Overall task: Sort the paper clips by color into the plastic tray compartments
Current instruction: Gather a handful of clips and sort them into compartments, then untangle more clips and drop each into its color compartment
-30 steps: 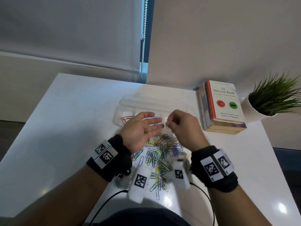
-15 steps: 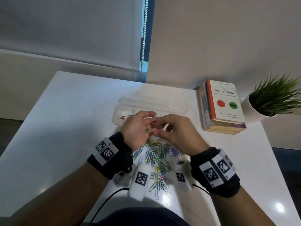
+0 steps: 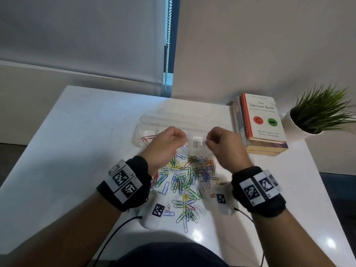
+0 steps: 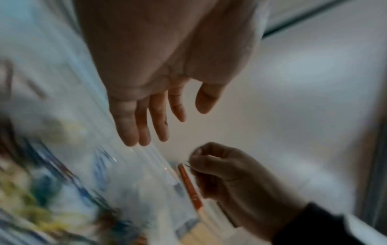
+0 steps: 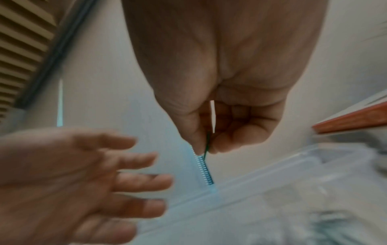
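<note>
A loose pile of paper clips [image 3: 185, 176] in several colours lies on the white table, between my wrists. Behind it stands the clear plastic tray [image 3: 173, 118], with a red clip [image 3: 148, 138] in its left compartment. My right hand [image 3: 209, 143] hovers over the tray's front edge. In the right wrist view its thumb and forefinger pinch a green paper clip [image 5: 207, 145] above the tray [image 5: 272, 174]. My left hand [image 3: 180, 140] hangs just to the left of it. The left wrist view shows that hand [image 4: 171, 122] with relaxed fingers, holding nothing.
A stack of books [image 3: 262, 122] lies right of the tray, with a potted plant [image 3: 319, 112] in a white pot beyond it. The wall and a window blind stand close behind the table. Both wrist views are motion-blurred.
Half a second ago my hands met, with a green clip on my left palm. Now they have parted; my right hand pinches the green clip and my left is bare.
</note>
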{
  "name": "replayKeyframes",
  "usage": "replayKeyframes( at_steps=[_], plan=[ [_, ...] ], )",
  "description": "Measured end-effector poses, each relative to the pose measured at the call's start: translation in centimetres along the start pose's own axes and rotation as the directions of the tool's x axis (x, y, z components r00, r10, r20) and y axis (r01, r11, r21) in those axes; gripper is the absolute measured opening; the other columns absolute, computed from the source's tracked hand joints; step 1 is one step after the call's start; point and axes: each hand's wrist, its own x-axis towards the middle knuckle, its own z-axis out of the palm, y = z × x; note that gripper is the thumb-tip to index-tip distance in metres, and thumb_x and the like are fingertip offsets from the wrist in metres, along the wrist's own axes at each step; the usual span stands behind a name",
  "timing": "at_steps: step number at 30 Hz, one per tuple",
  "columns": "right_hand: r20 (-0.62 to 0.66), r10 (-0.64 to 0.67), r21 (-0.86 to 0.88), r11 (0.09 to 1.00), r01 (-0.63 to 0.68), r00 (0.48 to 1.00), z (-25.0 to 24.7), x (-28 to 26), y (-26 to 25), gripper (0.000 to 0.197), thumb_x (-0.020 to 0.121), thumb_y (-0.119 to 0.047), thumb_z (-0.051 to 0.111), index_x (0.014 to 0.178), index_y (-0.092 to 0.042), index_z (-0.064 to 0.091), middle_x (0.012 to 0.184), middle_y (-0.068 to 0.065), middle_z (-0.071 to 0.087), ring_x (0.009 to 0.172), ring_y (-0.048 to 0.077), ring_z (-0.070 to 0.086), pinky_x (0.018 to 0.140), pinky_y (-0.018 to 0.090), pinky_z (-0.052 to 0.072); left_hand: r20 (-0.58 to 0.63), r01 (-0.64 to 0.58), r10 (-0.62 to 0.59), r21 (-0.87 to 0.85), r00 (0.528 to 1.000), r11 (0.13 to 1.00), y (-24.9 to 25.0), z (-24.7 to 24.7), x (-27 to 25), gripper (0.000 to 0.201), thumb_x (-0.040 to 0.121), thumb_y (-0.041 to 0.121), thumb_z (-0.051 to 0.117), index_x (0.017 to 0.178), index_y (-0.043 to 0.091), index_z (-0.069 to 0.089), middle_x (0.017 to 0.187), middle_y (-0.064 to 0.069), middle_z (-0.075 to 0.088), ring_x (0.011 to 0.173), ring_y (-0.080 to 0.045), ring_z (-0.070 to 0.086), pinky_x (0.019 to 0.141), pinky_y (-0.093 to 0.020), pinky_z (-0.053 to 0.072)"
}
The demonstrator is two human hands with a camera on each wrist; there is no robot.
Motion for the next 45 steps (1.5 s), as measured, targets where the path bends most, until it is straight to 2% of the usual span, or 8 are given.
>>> replayKeyframes(
  at_steps=[3,6,12,17,22,29,36,45],
  plan=[
    [0.002,0.132,-0.093,0.987,-0.131,0.991,-0.7,1.3,1.8,0.006,0.089,-0.013,0.061,0.089,-0.011,0.067,0.085,0.003,0.068,0.075,0.017,0.059,0.065,0.024,0.043,-0.14,-0.076,0.101,0.175,0.985,0.982,-0.9,-1.3,-0.6,0.01,0.095,0.012,0.053,0.101,0.016,0.06,0.106,0.008,0.063,0.099,-0.006,0.058,0.077,-0.014,0.04],
    [0.029,0.193,-0.179,0.966,-0.185,0.981,-0.5,2.0,2.5,0.01,0.089,-0.011,0.058,0.09,-0.01,0.068,0.089,0.006,0.069,0.077,0.017,0.057,0.064,0.023,0.038,-0.163,-0.099,0.147,0.27,0.976,0.958,-1.9,-2.5,-1.4,0.011,0.094,0.011,0.053,0.098,0.02,0.059,0.109,0.011,0.061,0.104,-0.008,0.057,0.084,-0.02,0.041],
    [-0.013,0.115,-0.136,0.984,-0.116,0.993,-0.2,-1.1,0.2,0.017,0.088,-0.024,0.063,0.103,-0.016,0.067,0.105,0.002,0.067,0.089,0.018,0.061,0.076,0.026,0.045,-0.222,-0.171,0.255,0.335,0.941,0.926,-3.5,-4.2,-3.6,0.016,0.092,0.012,0.054,0.092,0.027,0.059,0.108,0.009,0.062,0.061,-0.01,0.05,0.055,-0.024,0.04],
    [0.402,0.181,-0.297,0.953,-0.058,0.898,3.7,-4.9,-1.4,0.054,0.078,-0.036,0.071,0.129,-0.032,0.051,0.132,0.003,0.05,0.117,0.024,0.048,0.094,0.041,0.046,-0.065,-0.104,0.148,0.444,0.987,0.89,-4.8,-4.9,-4.3,0.015,0.092,0.014,0.058,0.088,0.028,0.059,0.092,0.014,0.059,0.083,-0.003,0.055,0.07,-0.019,0.04],
    [0.414,0.223,-0.402,0.915,-0.043,0.883,7.2,-5.6,-1.2,0.074,0.071,-0.033,0.078,0.131,-0.045,0.036,0.135,0.007,0.033,0.126,0.036,0.028,0.09,0.055,0.047,0.054,-0.094,0.078,0.513,0.996,0.853,-5.6,-5.2,-5.5,0.009,0.09,0.016,0.058,0.092,0.024,0.06,0.089,0.013,0.058,0.085,0.0,0.053,0.071,-0.017,0.038],
    [0.321,0.124,-0.277,0.96,-0.032,0.939,8.2,-5.6,-1.8,0.04,0.084,0.004,0.048,0.113,-0.021,0.062,0.11,0.01,0.049,0.105,0.033,0.051,0.086,0.041,0.049,0.066,-0.064,0.04,0.431,0.997,0.9,-6.0,-5.3,-6.7,0.008,0.091,0.018,0.058,0.092,0.026,0.061,0.088,0.001,0.065,0.083,-0.014,0.059,0.072,-0.026,0.046],
    [0.286,0.117,-0.206,0.977,-0.058,0.951,6.4,-4.6,-1.4,0.03,0.08,0.005,0.049,0.095,-0.01,0.07,0.099,0.013,0.064,0.095,0.029,0.057,0.075,0.03,0.045,0.005,0.002,-0.003,0.17,1.0,0.985,-5.5,-3.8,-5.7,0.011,0.09,0.005,0.057,0.091,0.015,0.063,0.07,0.006,0.062,0.062,-0.014,0.052,0.067,-0.032,0.044],
    [0.231,0.021,0.258,0.963,-0.081,0.973,1.6,-4.9,-2.0,0.021,0.079,0.006,0.06,0.084,-0.012,0.07,0.068,0.002,0.064,0.056,0.015,0.06,0.056,0.029,0.054,-0.066,0.151,-0.188,-0.369,0.98,0.917,-3.2,2.4,-3.5,0.023,0.102,0.028,0.042,0.099,0.01,0.056,0.099,-0.013,0.063,0.078,-0.021,0.062,0.068,-0.031,0.05]
  ],
)
